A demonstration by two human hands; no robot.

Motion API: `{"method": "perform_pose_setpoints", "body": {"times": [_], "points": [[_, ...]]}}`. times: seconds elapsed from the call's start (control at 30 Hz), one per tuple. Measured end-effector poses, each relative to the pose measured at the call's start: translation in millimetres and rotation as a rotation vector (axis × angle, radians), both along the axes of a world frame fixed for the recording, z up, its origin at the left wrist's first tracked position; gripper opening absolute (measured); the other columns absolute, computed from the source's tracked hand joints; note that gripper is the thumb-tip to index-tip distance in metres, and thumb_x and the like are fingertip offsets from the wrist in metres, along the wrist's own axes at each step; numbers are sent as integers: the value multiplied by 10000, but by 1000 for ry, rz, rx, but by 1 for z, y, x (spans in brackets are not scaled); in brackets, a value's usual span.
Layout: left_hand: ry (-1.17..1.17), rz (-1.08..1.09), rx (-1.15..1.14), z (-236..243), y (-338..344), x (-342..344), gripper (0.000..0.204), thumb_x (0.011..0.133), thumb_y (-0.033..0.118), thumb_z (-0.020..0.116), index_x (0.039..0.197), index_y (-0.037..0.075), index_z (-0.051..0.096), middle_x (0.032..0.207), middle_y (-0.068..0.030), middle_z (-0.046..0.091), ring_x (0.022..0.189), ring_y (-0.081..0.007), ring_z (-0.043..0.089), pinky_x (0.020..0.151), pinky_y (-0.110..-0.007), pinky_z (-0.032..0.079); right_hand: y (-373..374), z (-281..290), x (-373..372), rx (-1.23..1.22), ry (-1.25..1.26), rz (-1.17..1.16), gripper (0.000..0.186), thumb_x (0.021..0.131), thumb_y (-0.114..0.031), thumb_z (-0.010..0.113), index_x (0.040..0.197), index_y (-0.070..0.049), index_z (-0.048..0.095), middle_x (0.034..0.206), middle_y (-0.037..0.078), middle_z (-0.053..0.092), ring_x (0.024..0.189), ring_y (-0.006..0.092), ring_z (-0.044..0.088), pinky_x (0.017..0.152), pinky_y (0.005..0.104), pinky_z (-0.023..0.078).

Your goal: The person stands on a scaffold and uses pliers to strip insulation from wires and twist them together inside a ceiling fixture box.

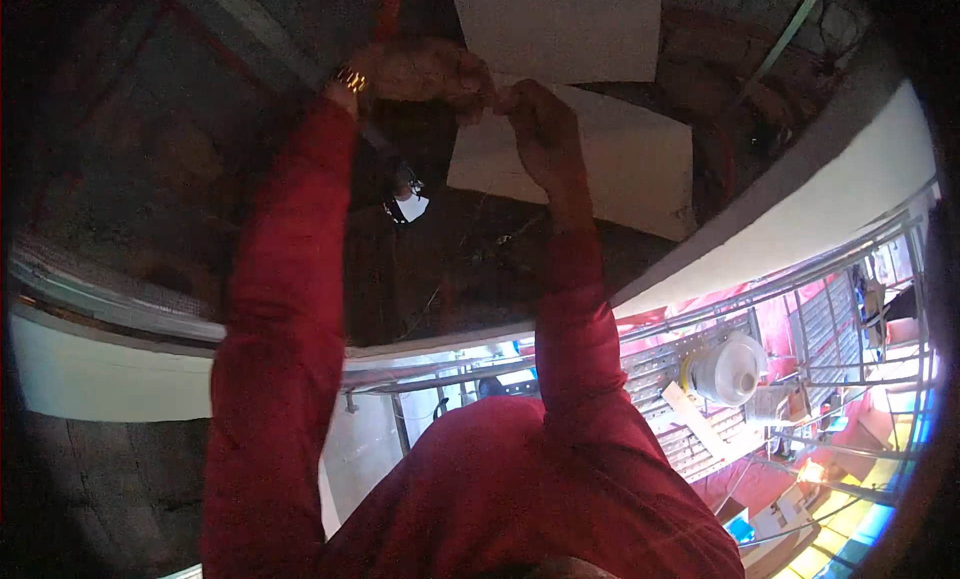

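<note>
Both my arms, in red sleeves, stretch up into a dark recess. My left hand, with a gold-coloured band at its wrist, has its fingers bent and pressed together. Almost touching it on the right, my right hand is closed in a pinch. Whatever sits between the fingertips is too small and dark to make out. Behind my right hand lies a pale flat panel, and a second pale panel is above it. Below my left hand shows a small bright opening with a ragged dark edge.
A pale curved band borders the recess on the right. Beyond it are metal rails, perforated metal planks and a round white container. A thin light strip runs across the upper right.
</note>
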State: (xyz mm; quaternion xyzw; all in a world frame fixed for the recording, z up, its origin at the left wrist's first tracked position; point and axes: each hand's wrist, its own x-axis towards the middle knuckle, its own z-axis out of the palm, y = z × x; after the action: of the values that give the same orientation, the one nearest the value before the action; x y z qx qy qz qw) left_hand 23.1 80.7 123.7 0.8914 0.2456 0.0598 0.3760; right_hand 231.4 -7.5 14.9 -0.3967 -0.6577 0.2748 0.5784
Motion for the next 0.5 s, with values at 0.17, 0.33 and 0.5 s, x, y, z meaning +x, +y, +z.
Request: {"method": "perform_pose_setpoints", "body": {"times": [0.17, 0.33, 0.5], "points": [[160, 0, -318, 16, 11, 6, 325, 1018, 306, 644, 1174, 24, 687, 1111, -92, 692, 922, -174, 643, 820, -368, 533, 7, -3, -8, 21, 5, -21, 210, 1038, -213, 558, 1011, -39, 674, 964, 126, 696, 883, 247, 657, 831, 372, 515], [500, 186, 140, 43, -36, 62, 237, 957, 248, 695, 994, 15, 718, 884, -51, 687, 786, -151, 619, 765, -322, 509, 16, -15, 9, 224, -198, -184, 158, 1000, -161, 589, 988, -41, 691, 970, 150, 702, 883, 314, 692, 815, 426, 547], [466, 162, 605, -12, -8, 66, 109, 909, 122, 715, 979, 41, 733, 887, -89, 724, 800, -203, 689, 746, -363, 558, 26, -26, 5, 357, -638, -470, 102, 909, -82, 643, 968, -41, 717, 972, 137, 704, 844, 309, 699, 748, 394, 577]]}}
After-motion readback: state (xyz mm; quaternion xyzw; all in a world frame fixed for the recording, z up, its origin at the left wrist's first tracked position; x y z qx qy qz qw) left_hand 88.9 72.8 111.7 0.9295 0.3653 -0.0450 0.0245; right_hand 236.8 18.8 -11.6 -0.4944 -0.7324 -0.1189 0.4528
